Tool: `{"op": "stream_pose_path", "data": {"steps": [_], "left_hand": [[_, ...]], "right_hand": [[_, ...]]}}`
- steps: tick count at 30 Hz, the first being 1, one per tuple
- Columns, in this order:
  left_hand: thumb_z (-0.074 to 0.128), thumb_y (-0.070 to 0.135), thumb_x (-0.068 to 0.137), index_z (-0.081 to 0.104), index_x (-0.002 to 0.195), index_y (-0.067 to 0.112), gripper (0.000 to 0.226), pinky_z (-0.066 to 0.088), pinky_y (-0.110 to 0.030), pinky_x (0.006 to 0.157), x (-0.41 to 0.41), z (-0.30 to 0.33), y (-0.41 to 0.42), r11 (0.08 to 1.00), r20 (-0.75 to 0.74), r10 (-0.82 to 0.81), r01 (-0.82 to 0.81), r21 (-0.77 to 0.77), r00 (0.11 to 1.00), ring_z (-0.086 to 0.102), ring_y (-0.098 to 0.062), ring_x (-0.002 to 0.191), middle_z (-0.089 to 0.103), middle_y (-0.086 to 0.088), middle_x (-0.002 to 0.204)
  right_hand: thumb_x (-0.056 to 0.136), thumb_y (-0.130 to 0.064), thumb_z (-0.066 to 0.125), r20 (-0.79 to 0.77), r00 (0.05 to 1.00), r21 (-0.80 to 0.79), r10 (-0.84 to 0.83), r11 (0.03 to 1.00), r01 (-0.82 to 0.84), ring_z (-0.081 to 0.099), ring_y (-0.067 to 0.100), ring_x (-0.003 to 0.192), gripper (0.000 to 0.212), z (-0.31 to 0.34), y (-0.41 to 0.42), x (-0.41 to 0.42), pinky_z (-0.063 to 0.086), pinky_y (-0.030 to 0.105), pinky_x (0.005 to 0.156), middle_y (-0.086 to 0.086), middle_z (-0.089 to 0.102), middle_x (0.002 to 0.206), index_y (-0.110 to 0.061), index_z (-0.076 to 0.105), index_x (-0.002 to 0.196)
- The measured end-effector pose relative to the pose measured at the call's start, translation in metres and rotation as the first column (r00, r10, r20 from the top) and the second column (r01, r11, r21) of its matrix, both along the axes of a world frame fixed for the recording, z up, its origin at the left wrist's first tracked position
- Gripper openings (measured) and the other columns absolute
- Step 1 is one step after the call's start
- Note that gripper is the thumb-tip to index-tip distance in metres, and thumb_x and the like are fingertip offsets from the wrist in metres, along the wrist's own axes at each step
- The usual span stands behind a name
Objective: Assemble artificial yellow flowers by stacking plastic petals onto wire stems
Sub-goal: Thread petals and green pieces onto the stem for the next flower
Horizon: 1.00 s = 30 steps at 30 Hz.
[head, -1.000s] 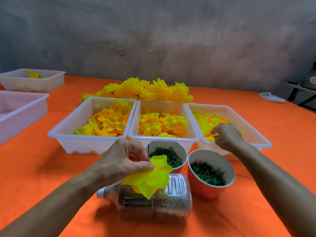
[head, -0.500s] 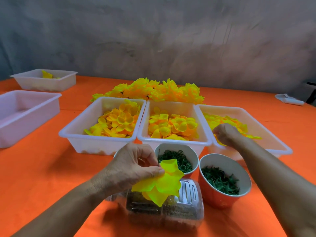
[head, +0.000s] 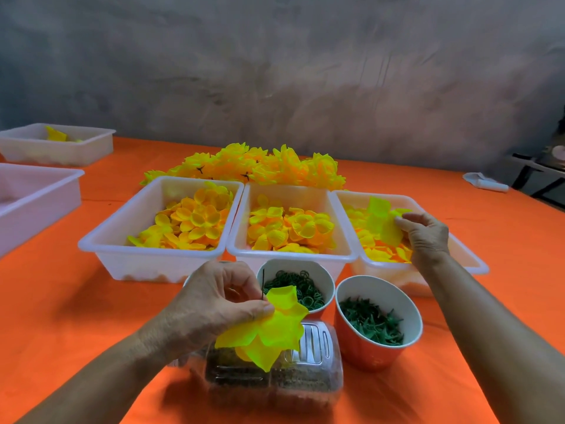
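Observation:
My left hand (head: 214,304) pinches a thin dark wire stem (head: 263,287) with large yellow petals (head: 272,328) threaded on it, held above a clear plastic container (head: 312,374). My right hand (head: 425,234) is over the right white tray (head: 458,246) and pinches a pale yellow petal (head: 382,221) lifted from the loose petals there. The left tray (head: 122,234) and the middle tray (head: 339,228) hold smaller orange-yellow petals.
Two orange cups stand by the trays: one with green rings (head: 293,284), one with green leaf pieces (head: 376,324). Finished yellow flowers (head: 253,166) are heaped behind the trays. Two more white bins (head: 61,145) (head: 36,191) sit at the left. A white object (head: 486,182) lies far right.
My right hand has come up out of the right tray with a pale yellow petal between its fingers. My left hand keeps the stem and petals in place.

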<state>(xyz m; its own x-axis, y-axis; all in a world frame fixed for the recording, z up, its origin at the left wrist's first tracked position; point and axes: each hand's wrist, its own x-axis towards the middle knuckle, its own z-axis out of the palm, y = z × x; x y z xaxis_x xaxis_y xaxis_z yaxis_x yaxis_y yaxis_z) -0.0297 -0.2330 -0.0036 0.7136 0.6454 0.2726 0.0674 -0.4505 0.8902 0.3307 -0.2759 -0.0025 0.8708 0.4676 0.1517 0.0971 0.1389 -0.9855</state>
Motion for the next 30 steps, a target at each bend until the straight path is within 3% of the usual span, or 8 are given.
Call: {"op": "stream_pose_path", "data": {"steps": [5,12,18,21,27,30], "left_hand": [[0.079,0.024,0.059,0.067,0.056,0.018,0.014,0.044,-0.019,0.058,0.001,-0.001,-0.002,1.000,0.018,0.015,-0.015,-0.005,1.000,0.055,-0.005,0.060,0.061,0.002,0.061],[0.084,0.010,0.067,0.067,0.056,0.016,0.021,0.046,-0.025,0.060,-0.004,0.003,-0.005,0.999,-0.019,0.039,-0.039,0.008,0.999,0.056,-0.007,0.062,0.061,0.004,0.061],[0.084,0.016,0.067,0.068,0.057,0.019,0.019,0.050,-0.033,0.065,-0.006,0.008,-0.008,0.996,-0.047,0.080,-0.078,0.043,0.996,0.059,-0.008,0.065,0.064,0.005,0.065],[0.084,0.019,0.066,0.070,0.060,0.020,0.015,0.053,-0.042,0.074,-0.008,0.009,-0.010,0.995,-0.046,0.090,-0.088,0.051,0.995,0.065,-0.020,0.073,0.068,-0.001,0.073],[0.085,0.018,0.064,0.075,0.068,0.017,0.011,0.051,-0.048,0.077,-0.009,0.011,-0.012,0.995,-0.032,0.103,-0.102,0.021,0.994,0.064,-0.029,0.077,0.070,-0.007,0.077],[0.085,0.019,0.063,0.075,0.072,0.015,0.014,0.053,-0.046,0.076,-0.012,0.014,-0.011,0.996,-0.043,0.086,-0.087,-0.026,0.995,0.062,-0.020,0.074,0.070,-0.011,0.080]], "right_hand": [[0.084,0.009,0.057,-0.068,0.974,0.211,0.214,0.958,-0.196,0.063,0.007,0.051,0.022,0.031,-0.016,-0.032,0.053,0.021,0.049,-0.004,0.066,0.055,-0.012,0.057,0.078],[0.079,0.007,0.059,-0.003,0.859,0.167,0.513,0.847,-0.505,0.068,0.012,0.058,0.016,0.056,-0.033,-0.107,0.054,0.021,0.051,0.003,0.072,0.068,-0.007,0.067,0.082],[0.070,0.007,0.069,0.128,0.809,0.036,0.574,0.813,-0.582,0.066,0.014,0.063,0.027,0.061,-0.043,-0.154,0.053,0.022,0.052,0.011,0.070,0.084,-0.008,0.068,0.092],[0.070,0.009,0.069,0.144,0.788,0.002,0.598,0.796,-0.605,0.067,0.016,0.063,0.039,0.062,-0.046,-0.168,0.055,0.023,0.054,0.011,0.068,0.086,-0.014,0.067,0.100],[0.053,-0.001,0.071,0.018,0.783,0.016,0.621,0.783,-0.622,0.068,0.023,0.074,0.070,0.068,-0.047,-0.185,0.058,0.030,0.059,0.013,0.069,0.092,-0.017,0.055,0.119],[0.052,-0.003,0.071,-0.004,0.760,0.017,0.650,0.760,-0.650,0.069,0.022,0.071,0.058,0.074,-0.048,-0.191,0.056,0.029,0.053,0.013,0.070,0.090,-0.012,0.063,0.109]]}}
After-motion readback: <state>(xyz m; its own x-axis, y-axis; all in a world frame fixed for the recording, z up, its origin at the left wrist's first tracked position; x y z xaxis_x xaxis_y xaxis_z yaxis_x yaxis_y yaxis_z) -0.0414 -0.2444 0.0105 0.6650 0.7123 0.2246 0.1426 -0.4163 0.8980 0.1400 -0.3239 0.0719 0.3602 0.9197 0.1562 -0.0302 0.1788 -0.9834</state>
